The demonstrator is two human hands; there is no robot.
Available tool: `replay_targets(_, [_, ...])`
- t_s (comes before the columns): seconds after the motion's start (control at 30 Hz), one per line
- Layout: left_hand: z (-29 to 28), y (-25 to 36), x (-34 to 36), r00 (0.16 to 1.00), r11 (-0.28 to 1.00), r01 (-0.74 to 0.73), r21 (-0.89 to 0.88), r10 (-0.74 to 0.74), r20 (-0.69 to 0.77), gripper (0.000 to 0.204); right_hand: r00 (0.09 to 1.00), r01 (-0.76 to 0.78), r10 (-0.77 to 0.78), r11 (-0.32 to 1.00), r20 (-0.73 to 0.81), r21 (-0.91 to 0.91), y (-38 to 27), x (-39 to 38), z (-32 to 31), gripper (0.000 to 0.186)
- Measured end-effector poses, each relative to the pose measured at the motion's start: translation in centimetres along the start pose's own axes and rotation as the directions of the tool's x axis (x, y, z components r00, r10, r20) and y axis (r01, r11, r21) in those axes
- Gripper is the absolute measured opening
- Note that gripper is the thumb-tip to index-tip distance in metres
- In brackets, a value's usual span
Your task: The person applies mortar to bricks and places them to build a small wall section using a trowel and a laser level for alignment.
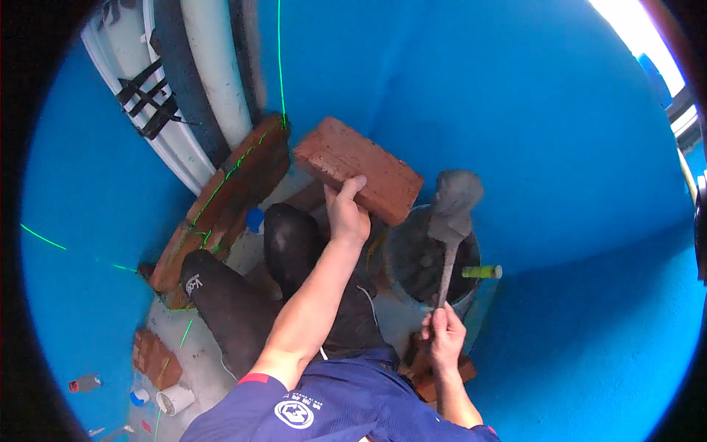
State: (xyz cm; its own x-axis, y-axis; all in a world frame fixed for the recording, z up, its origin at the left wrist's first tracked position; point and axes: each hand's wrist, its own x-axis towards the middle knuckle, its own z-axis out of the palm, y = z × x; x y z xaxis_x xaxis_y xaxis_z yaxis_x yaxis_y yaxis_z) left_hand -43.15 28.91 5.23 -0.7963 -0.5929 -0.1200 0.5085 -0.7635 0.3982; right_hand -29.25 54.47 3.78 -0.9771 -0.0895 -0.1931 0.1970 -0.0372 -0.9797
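My left hand [349, 212] grips a red brick [361, 168] by its near long side, the thumb on top and the other fingers hidden beneath. The brick is held up in front of my knees, tilted, with its broad face showing. In my right hand [445, 335] is the handle of a trowel [449, 250], its blade end pointing away from me. A lump of grey mortar [458, 193] covers the blade. Below the trowel stands a round bucket [477, 254] with grey mortar inside.
A low brick wall [221, 199] rises at the left, with green laser lines across it. Pipes [213, 66] stand behind it. Blue walls [515, 110] surround me. Loose bricks [156, 357] and a white cup [175, 400] lie at lower left. A yellow-green handle [482, 272] juts beside the bucket.
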Motion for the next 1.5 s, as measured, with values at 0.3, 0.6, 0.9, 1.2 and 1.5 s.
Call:
replay_targets(0.3, [5.0,-1.2,-2.4,0.987,0.987,-0.156,-0.024,0.157,0.038,0.056,0.896,0.413,-0.443,0.831,0.006,-0.373,2.7,3.2,6.4,0.041])
replay_targets(0.6, [6.2,0.5,-3.5,0.992,0.997,-0.028,-0.071,0.036,0.118,0.054,0.913,0.327,-0.405,0.672,0.040,-0.664,4.6,1.7,4.2,0.044])
replay_targets(0.9, [5.9,1.5,-3.5,0.994,0.999,0.015,-0.039,-0.011,0.105,0.052,0.902,0.358,-0.432,0.748,-0.002,-0.559,4.2,-1.4,2.9,0.044])
replay_targets(1.2, [5.4,1.5,-3.2,0.982,0.984,-0.148,0.097,0.134,0.130,0.057,0.740,0.554,-0.638,0.397,0.213,-0.732,-4.2,1.5,-2.4,0.041])
replay_targets(1.5, [4.8,2.8,-3.3,0.985,1.000,-0.010,0.007,0.008,0.170,0.052,0.822,0.512,-0.513,0.478,0.246,-0.714,-1.0,3.8,-2.7,0.039])
